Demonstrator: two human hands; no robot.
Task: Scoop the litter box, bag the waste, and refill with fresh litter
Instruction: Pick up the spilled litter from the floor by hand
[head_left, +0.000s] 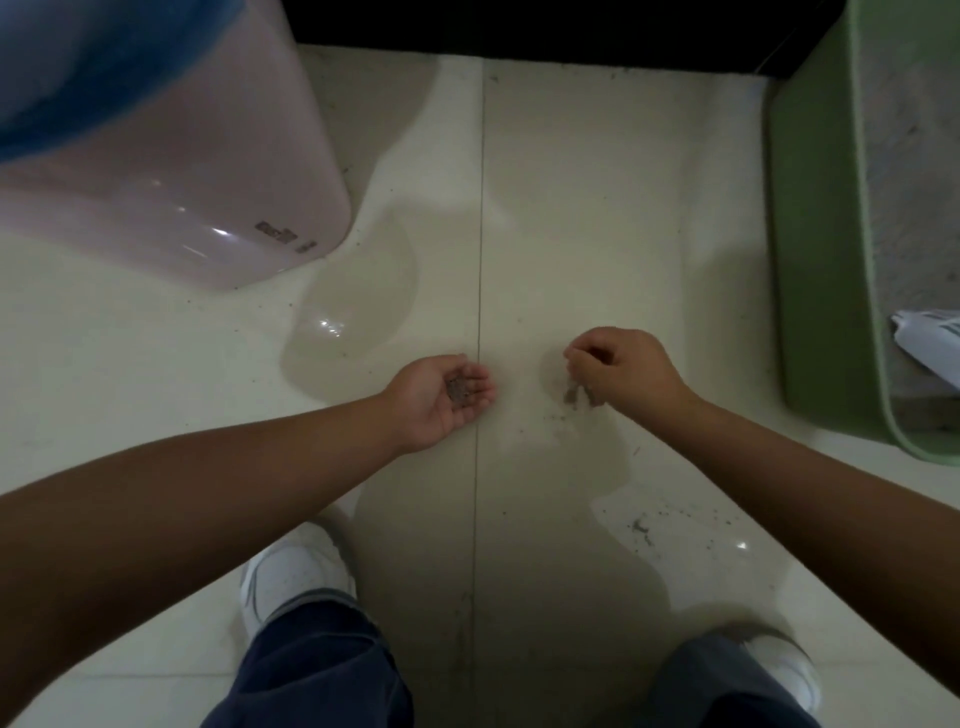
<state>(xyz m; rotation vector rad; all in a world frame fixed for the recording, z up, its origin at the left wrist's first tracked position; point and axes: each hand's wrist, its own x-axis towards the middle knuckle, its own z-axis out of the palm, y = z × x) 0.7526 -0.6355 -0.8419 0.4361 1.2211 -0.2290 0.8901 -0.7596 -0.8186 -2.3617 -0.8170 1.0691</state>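
My left hand (441, 397) lies palm up just above the tiled floor, cupping a small heap of spilled litter grains (461, 389). My right hand (621, 371), a little to its right, has its fingers curled down onto a small pile of litter (571, 396) on the floor and pinches some of it. The green litter box (826, 260) stands at the right edge, grey litter (914, 171) inside it, with a white scoop (930, 343) lying in it near the front.
A pink bin (218, 171) lined with a blue bag (88, 57) stands at the upper left. Loose grains (670, 525) speckle the floor at lower right. My white shoes (291, 577) and dark trouser legs fill the bottom. A dark baseboard (519, 26) runs along the top.
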